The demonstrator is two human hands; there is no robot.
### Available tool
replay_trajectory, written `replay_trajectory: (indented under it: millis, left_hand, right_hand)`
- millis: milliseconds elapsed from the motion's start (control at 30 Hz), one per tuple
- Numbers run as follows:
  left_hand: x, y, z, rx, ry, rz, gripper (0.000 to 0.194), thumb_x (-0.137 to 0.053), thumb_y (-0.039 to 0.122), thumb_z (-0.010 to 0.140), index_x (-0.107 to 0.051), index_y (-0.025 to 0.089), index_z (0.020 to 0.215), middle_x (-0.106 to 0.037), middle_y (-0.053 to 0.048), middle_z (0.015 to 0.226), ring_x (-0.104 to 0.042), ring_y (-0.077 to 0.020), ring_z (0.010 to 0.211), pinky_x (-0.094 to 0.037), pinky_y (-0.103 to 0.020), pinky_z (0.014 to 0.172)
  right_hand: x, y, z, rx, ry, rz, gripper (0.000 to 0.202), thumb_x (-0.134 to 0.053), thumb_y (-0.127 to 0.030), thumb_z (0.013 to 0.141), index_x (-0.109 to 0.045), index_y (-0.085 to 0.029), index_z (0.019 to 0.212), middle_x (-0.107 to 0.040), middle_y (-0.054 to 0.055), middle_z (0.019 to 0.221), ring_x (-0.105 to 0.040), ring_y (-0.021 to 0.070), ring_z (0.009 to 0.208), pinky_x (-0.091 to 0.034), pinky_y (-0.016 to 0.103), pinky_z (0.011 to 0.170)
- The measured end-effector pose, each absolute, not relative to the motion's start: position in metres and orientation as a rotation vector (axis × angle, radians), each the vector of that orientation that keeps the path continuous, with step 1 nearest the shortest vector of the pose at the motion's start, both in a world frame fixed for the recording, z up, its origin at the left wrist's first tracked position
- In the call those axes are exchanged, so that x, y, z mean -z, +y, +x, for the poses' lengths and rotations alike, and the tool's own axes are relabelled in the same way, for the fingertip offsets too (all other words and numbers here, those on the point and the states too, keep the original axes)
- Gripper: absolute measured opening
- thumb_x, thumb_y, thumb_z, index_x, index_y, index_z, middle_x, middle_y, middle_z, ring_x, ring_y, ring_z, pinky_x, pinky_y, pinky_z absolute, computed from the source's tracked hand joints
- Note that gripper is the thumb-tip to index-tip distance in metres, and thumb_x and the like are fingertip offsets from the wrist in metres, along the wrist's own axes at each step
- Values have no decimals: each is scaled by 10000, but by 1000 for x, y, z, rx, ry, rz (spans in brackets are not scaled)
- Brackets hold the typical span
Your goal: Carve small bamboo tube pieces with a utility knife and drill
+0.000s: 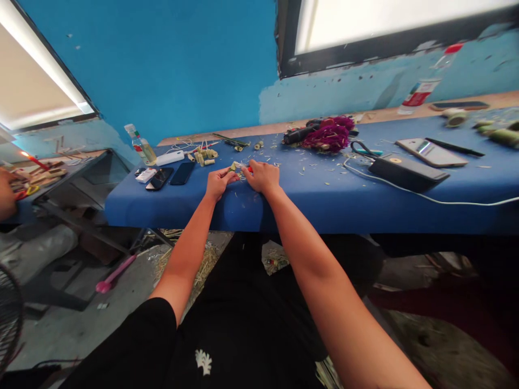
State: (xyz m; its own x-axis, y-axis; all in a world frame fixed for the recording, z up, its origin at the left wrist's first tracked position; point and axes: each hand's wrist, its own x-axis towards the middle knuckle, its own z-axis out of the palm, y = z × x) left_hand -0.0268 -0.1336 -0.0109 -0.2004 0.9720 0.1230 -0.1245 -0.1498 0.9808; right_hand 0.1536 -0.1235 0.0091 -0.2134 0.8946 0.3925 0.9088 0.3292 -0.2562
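Observation:
My left hand (220, 181) is closed around a short piece of green bamboo (232, 168), near the front of the blue-covered table. Close beside it, my right hand (263, 175) grips a small red-handled tool (250, 169) and points it toward the bamboo. The tool's working end is too small to make out clearly, and its handle is mostly hidden by my fingers. Pale shavings lie on the table around both hands. Just beyond my left hand stand and lie several short cut bamboo pieces (201, 156).
Phones (183, 173), a white power bank (170, 157) and a bottle (140, 145) lie or stand left. Purple fibre bundles (330, 133) are behind right. A black case (407, 172) and white cable (430, 199) are right. Another person's hand (6, 193) shows far left, near a flame (25, 154).

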Motion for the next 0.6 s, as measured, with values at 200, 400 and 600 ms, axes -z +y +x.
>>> replay_trajectory:
  millis: [200,400,600]
  left_hand:
    - [10,-136,-27,-1519,1159,1061,157,-902,96,849,-843,76,994,-823,-39,805,-819,-153,761,-676,-348,960]
    - [5,-136,-30,-1525,1113,1031,198,-895,101,816,-830,87,1003,-823,-47,858,-807,-144,780,-650,-300,882]
    - [-18,-103,-24,-1488,1043,1103,202,-933,117,756,-838,126,934,-803,-11,858,-733,-112,771,-605,-265,849]
  right_hand:
    - [-16,-114,158,-143,-1795,-1879,541,-348,-504,1187,-716,-134,1333,-811,246,1266,-780,391,1136,-466,399,866]
    - [-12,-116,157,-83,-1872,-1738,487,-373,-526,1188,-705,-186,1295,-821,174,1248,-771,332,1112,-420,348,820]
    - [-22,-102,160,21,-2131,-1583,461,-414,-518,1176,-723,-176,1161,-830,159,1154,-764,303,1005,-317,336,735]
